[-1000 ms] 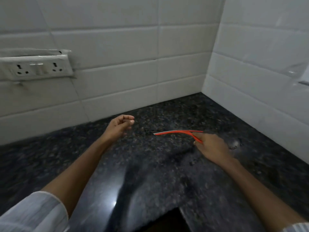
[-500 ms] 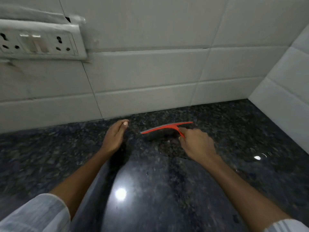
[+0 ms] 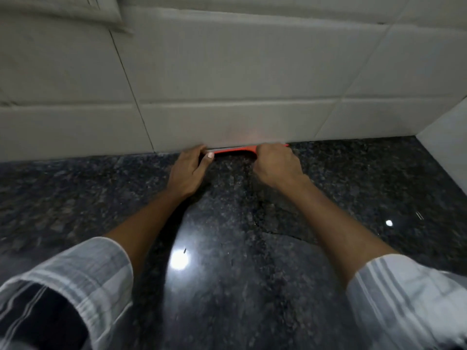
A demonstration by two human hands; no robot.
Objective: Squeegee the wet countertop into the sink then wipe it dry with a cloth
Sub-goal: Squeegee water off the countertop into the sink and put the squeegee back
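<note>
A red squeegee (image 3: 235,149) lies with its blade along the foot of the back tile wall, on the black speckled granite countertop (image 3: 252,261). My right hand (image 3: 276,166) grips its handle, hiding most of it. My left hand (image 3: 189,170) rests on the counter with its fingers on the blade's left end. The counter surface gleams wet, with an uneven water edge right of centre. No sink or cloth is in view.
White tiled walls (image 3: 240,79) meet at a corner at the far right. The bottom corner of a switch plate (image 3: 111,18) juts from the wall at the upper left. A ceiling light glares on the counter (image 3: 179,260).
Both hands have moved forward to the back wall. The squeegee went from mid-counter to the wall's foot, and my left hand has come onto its left end.
</note>
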